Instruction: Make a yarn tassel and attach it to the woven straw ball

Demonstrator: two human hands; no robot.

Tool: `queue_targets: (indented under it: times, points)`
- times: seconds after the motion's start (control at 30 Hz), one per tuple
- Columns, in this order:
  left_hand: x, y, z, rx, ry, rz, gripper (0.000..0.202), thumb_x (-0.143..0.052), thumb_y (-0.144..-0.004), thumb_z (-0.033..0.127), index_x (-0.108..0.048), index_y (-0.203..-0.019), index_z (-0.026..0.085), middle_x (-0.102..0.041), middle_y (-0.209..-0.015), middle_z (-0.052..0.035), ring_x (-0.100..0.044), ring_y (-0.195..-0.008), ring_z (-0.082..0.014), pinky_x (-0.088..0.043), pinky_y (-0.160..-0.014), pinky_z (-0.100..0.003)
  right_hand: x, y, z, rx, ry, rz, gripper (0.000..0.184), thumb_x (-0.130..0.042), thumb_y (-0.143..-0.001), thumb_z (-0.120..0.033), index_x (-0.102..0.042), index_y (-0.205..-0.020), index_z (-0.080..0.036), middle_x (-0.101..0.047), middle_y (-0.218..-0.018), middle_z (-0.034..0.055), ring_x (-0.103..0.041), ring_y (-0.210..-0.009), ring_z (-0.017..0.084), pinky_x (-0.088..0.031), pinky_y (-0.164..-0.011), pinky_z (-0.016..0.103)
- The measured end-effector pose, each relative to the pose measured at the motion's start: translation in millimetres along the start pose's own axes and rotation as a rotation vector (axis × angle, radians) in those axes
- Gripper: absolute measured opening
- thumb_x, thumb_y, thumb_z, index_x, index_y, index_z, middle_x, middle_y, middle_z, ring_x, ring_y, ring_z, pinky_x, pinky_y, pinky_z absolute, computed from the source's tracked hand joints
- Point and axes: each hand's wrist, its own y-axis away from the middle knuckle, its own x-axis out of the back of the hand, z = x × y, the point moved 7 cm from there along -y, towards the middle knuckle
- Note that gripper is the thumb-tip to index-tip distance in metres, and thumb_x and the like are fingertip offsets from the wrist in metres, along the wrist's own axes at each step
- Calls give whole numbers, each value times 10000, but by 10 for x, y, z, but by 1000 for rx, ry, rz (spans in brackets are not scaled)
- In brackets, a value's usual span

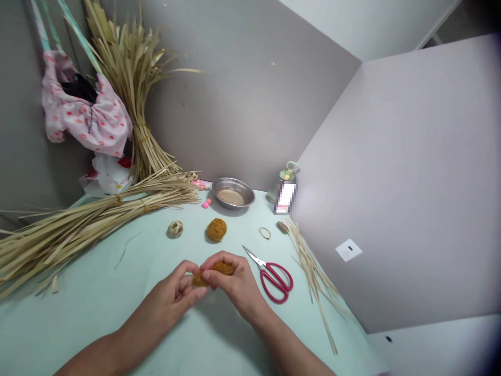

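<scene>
A small bundle of mustard-brown yarn (224, 268) is held up above the table between my two hands. My left hand (177, 292) pinches its left end between thumb and fingers. Wrapped over the bundle's near side, my right hand (237, 284) has thumb and forefinger closed on it. Just beyond the hands lies a ball of the same yarn (216, 230). Left of that ball sits a small openwork ball woven from pale strips (175, 228). Red-handled scissors (274, 279) rest on the table beside my right hand, their point facing away from me.
A metal bowl of liquid (234, 194) stands at the back. Straw bundles (117, 206) cover the left side, with another upright bundle (136, 99) behind. Loose strips (313, 271) line the right edge, near a thin ring (265, 233) and a bottle (288, 175).
</scene>
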Motion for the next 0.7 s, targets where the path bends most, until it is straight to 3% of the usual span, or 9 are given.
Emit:
queue_targets:
  times: [0.17,0.27,0.37,0.47,0.53,0.6,0.7]
  points:
    - [45,-4,23,-18,75,-6,254,-439,-938,538,-430,-924,285,-271,-634,109,-265,-583,-145,-253,-557,-258,120,-51,32,-28,15,25,160,-790,-713,-268,-703,-758,-140,-673,-683,20,-558,-597,118,-445,-588,243]
    - [81,3,40,-12,43,6,272,-437,-939,537,-435,-870,274,-299,-638,104,-278,-598,-147,-259,-570,-259,317,-88,-43,15,61,120,167,-786,-727,-290,-688,-754,-157,-662,-698,11,-577,-629,127,-468,-617,250]
    - [123,4,51,-9,26,29,278,-429,-941,531,-449,-857,267,-346,-642,99,-293,-606,-148,-261,-574,-258,494,-72,-242,167,199,206,230,-730,-807,-344,-690,-988,-208,-688,-970,48,-632,-913,183,-512,-806,298]
    - [121,-14,33,8,26,21,274,-451,-936,510,-458,-826,259,-330,-608,105,-270,-571,-143,-245,-551,-258,318,-3,-348,290,350,-9,701,-807,-735,-357,-503,-1364,-305,-495,-1410,79,-456,-1309,242,-424,-1056,378]
    - [106,-29,31,-4,58,8,251,-485,-929,477,-472,-815,254,-345,-604,103,-294,-572,-142,-268,-566,-258,79,80,-306,320,474,-217,922,-875,-646,-338,-412,-1443,-329,-354,-1519,86,-354,-1396,265,-371,-1112,391]
    - [88,-40,40,-30,116,-19,214,-523,-919,439,-501,-825,248,-391,-627,92,-339,-597,-143,-303,-600,-257,-109,158,-248,345,543,-341,863,-861,-673,-319,-446,-1430,-316,-371,-1502,98,-392,-1374,262,-383,-1102,376]
    - [54,-35,47,-13,171,-86,222,-530,-914,432,-521,-815,234,-376,-619,92,-305,-568,-132,-264,-547,-246,-152,168,-219,322,514,-284,360,-725,-833,-271,-683,-1190,-264,-614,-1203,82,-607,-1099,206,-487,-960,329]
